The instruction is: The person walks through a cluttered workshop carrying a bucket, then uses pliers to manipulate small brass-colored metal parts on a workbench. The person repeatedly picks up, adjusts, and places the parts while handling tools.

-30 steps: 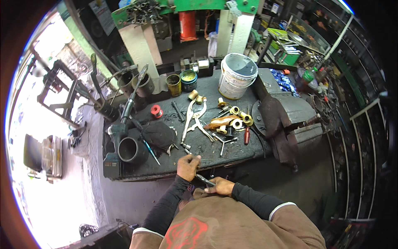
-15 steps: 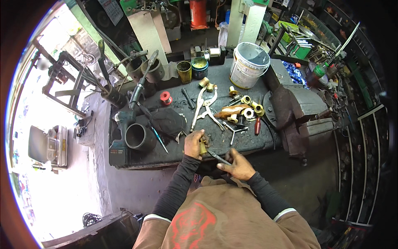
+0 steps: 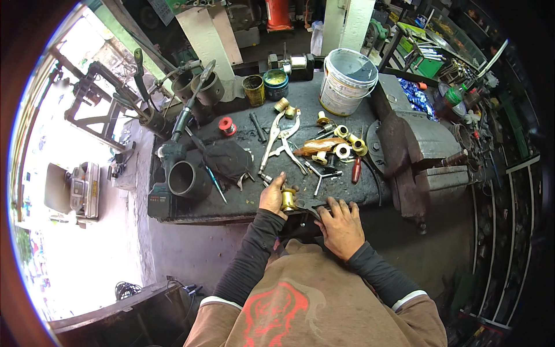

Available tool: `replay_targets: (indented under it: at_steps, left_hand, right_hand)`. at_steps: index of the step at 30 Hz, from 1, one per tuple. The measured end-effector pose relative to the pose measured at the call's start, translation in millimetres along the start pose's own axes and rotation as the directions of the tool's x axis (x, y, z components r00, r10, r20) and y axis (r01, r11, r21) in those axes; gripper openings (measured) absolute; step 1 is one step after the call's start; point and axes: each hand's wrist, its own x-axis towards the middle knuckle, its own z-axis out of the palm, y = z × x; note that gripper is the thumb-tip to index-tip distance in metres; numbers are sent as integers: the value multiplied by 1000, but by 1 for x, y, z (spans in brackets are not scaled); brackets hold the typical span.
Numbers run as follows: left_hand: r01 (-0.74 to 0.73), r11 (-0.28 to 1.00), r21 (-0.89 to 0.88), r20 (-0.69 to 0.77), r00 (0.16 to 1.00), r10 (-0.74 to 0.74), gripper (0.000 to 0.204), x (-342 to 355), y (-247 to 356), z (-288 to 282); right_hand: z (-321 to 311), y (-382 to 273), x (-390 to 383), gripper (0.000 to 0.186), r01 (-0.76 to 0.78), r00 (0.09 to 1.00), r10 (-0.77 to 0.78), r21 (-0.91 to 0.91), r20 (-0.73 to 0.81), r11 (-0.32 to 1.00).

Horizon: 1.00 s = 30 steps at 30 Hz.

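My left hand (image 3: 274,198) is closed round a brass-coloured spool-shaped bushing (image 3: 288,199), its flanged end facing right, at the bench's front edge. Palm down, my right hand (image 3: 342,226) has its bent fingers over a slim dark hand tool (image 3: 312,212). The tool points toward the bushing; its far part is under the fingers and its exact kind is unclear. Just beyond my hands lie a three-armed metal wrench (image 3: 319,177) and locking pliers (image 3: 281,141). A red-handled screwdriver (image 3: 356,170) and more brass flanged bushings (image 3: 342,151) lie to the right.
A white bucket (image 3: 347,84) stands at the back of the dark bench (image 3: 231,110). A large vise (image 3: 425,153) fills its right side. On the left are a cordless power tool (image 3: 170,153), a metal cylinder (image 3: 188,180), a blue pen-like tool (image 3: 216,184) and a red spool (image 3: 227,125).
The bushing has turned in my left hand, showing its flanged end. My right hand has rolled from a thumb-up grip on the tool to palm down, moving slightly right.
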Motion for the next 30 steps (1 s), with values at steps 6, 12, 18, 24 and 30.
replay_targets:
  at_steps: [6,12,18,24,30]
  left_hand:
    - [-48,991,123,-70,996,57,46,5,-7,7]
    - [-99,953,286,-26,994,111,54,8,-14,14]
    - [-247,859,448,80,968,237,49,2,-8,27]
    - [-270,944,191,60,963,264,22,-6,1,40]
    - [-331,935,126,89,943,322,29,-12,11,44]
  right_hand:
    - [-7,15,2,30,106,992,-111,-78,-64,991]
    - [-12,24,10,20,126,988,-120,-66,95,990]
    - [-2,26,23,26,35,998,-38,65,43,997]
    - [7,18,28,31,-160,985,128,331,117,930]
    - [8,6,35,42,-447,873,212,547,440,707]
